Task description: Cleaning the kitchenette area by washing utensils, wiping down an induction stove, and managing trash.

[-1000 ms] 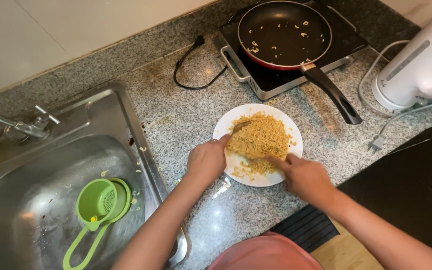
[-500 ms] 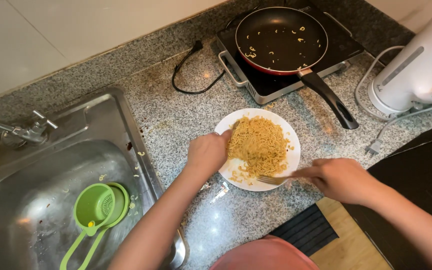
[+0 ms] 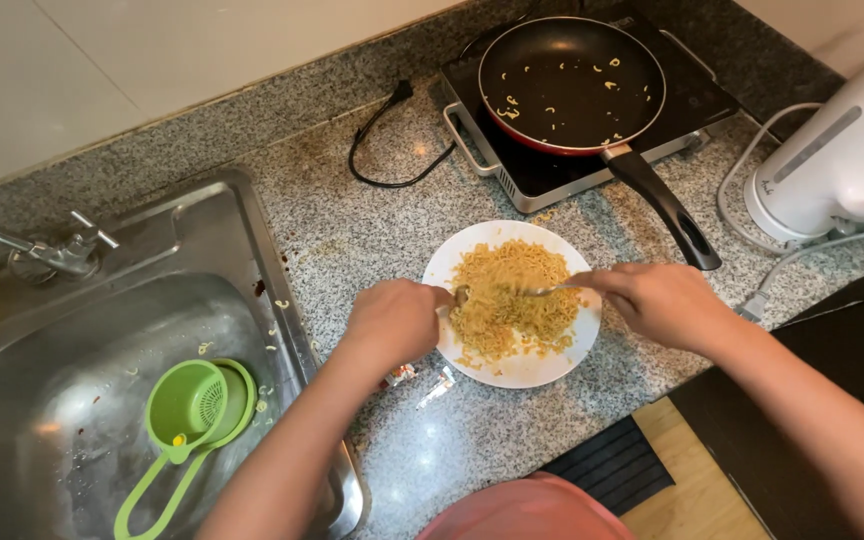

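Speckled grey granite forms the counter (image 3: 372, 230), seen from above, with pale wall behind it. My left forearm enters from the bottom edge and angles up to the right; my left hand (image 3: 392, 322) is curled, knuckles up, its fingers closed on the left rim of the plate (image 3: 527, 368). What looks like a spoon bowl shows just past my fingertips, but I cannot tell whether that hand holds it. My right forearm comes in from the lower right corner; my right hand (image 3: 664, 303) is closed around the handle of a metal fork (image 3: 544, 291), which points left, nearly level, with its tines in the noodles (image 3: 507, 295).

The plate is round, white and smooth, and lies flat between my two hands, near the counter's front edge. The noodles are thin, yellow and tangled, heaped across most of the plate, directly beyond my right fingertips. Two small torn foil sachets (image 3: 422, 382) lie on the granite just below my left hand.

Behind the plate sits a flat black hob (image 3: 697, 100) carrying a black pan (image 3: 570, 82) with a red rim, a few noodle bits on its floor, its handle pointing toward my right hand. A white kettle (image 3: 840, 160) stands at far right. At left is a steel sink (image 3: 82, 400) holding a green plastic strainer (image 3: 197, 405).
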